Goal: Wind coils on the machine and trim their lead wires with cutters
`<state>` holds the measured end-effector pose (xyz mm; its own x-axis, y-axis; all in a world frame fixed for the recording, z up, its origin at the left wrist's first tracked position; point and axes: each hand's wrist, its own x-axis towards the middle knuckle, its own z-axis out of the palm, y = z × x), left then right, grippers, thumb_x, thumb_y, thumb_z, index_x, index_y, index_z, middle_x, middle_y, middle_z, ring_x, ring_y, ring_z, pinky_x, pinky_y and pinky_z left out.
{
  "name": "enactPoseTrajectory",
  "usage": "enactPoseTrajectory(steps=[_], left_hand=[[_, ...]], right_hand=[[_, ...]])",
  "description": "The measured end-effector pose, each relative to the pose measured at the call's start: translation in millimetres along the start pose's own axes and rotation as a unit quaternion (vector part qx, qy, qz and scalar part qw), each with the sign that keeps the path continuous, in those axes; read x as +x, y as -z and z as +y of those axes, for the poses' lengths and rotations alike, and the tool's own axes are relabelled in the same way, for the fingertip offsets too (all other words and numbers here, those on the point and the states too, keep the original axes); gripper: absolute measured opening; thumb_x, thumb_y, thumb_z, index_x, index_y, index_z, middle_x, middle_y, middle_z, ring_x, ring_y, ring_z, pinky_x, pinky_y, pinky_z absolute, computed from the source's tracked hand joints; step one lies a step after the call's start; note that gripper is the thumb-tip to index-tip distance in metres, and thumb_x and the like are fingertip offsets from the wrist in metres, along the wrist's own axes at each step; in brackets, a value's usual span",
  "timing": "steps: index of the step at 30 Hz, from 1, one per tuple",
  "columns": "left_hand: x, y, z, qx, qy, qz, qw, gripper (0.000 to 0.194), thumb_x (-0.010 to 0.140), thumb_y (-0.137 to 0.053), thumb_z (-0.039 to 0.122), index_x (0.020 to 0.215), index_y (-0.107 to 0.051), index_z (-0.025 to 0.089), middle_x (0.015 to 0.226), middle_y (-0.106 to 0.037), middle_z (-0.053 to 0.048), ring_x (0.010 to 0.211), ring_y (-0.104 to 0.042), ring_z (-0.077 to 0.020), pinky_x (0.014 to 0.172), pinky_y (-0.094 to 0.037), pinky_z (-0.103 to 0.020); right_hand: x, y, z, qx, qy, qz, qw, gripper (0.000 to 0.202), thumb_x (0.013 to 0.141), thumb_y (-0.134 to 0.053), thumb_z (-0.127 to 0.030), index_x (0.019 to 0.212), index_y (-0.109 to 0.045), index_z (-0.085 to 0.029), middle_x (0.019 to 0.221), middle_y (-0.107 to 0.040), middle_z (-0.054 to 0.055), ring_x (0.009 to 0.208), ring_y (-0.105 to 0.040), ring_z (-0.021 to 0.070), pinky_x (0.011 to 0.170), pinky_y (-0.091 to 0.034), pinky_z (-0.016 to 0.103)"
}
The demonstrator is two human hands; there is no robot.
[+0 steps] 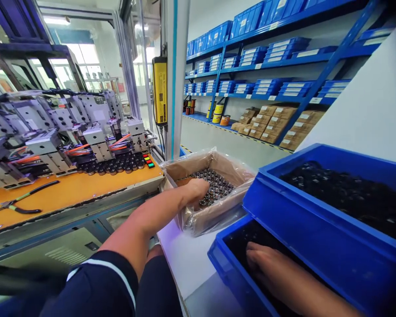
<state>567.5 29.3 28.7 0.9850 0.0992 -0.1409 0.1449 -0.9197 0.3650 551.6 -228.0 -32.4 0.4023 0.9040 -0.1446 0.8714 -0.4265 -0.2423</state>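
The left hand (199, 188) is held inside the carton (193, 165), over small parts (219, 184) that are heaped across its bottom. Its grip is curled, but the fingertips are hidden, so whether a part is grasped cannot be told. The right hand (262, 255) is held in the lower bin (218, 259), at the near right; its grip is bent downward among dark contents, and whether anything is clenched there cannot be told either.

With the hands set well apart, both places can hardly be watched closely at once, so a part could be missed or fumbled by either grip. The carton is lined with loose plastic film (199, 229), bunched over its near side; the left wrist could be snagged by it, and parts could be flicked onto the white table (181, 257) or lost over its left edge. The lower bin is partly overhung by the upper bin (303, 220), which is loaded with black pieces (346, 193). If its wall is knocked by the right forearm, it could be shifted and pieces could be spilled. Because the lower bin is so shaded, a damaged piece could be picked up unnoticed.
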Motion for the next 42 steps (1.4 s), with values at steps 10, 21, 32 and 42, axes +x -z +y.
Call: enactPoseTrajectory(steps=[10,21,32,42], left_hand=[[-193,-22.9,-12,-0.401,-0.165,0.263,0.862,0.031,0.077,-0.077,0.024,0.105,-0.069,0.013,0.107,-0.067,-0.011,0.081,-0.066,-0.0137,0.074,-0.055,-0.025],[-285,-50.4,-12,-0.601,-0.135,0.268,0.741,0.032,0.072,-0.078,0.006,0.099,-0.076,0.023,0.106,-0.071,-0.007,0.076,-0.066,-0.0088,0.073,-0.057,-0.021],[-291,-62.3,0,-0.634,-0.125,0.249,0.722,0.046,0.060,-0.085,0.003,0.100,-0.077,0.022,0.099,-0.076,-0.006,0.085,-0.071,-0.0141,0.078,-0.058,-0.022],[-285,-67.4,4,-0.721,-0.093,0.167,0.666,0.033,0.063,-0.084,0.003,0.089,-0.077,0.023,0.104,-0.077,-0.003,0.084,-0.074,-0.0122,0.077,-0.060,-0.020]], right_hand=[[11,21,-18,0.015,0.128,0.240,0.962,0.024,0.092,-0.047,-0.023,0.079,-0.066,-0.017,0.074,-0.063,0.004,0.062,-0.063,0.0155,0.057,-0.050,0.027],[-16,40,-152,0.065,0.256,0.412,0.872,0.012,0.089,-0.060,-0.011,0.098,-0.062,-0.018,0.086,-0.070,0.004,0.075,-0.068,0.0124,0.068,-0.056,0.021],[-29,11,-171,0.111,0.295,0.421,0.850,0.004,0.090,-0.062,-0.012,0.093,-0.062,-0.014,0.081,-0.071,0.006,0.074,-0.069,0.0132,0.066,-0.057,0.022],[-24,11,-168,0.127,0.298,0.434,0.841,0.004,0.087,-0.065,-0.011,0.088,-0.063,-0.014,0.077,-0.070,0.004,0.072,-0.069,0.0131,0.065,-0.057,0.022]])
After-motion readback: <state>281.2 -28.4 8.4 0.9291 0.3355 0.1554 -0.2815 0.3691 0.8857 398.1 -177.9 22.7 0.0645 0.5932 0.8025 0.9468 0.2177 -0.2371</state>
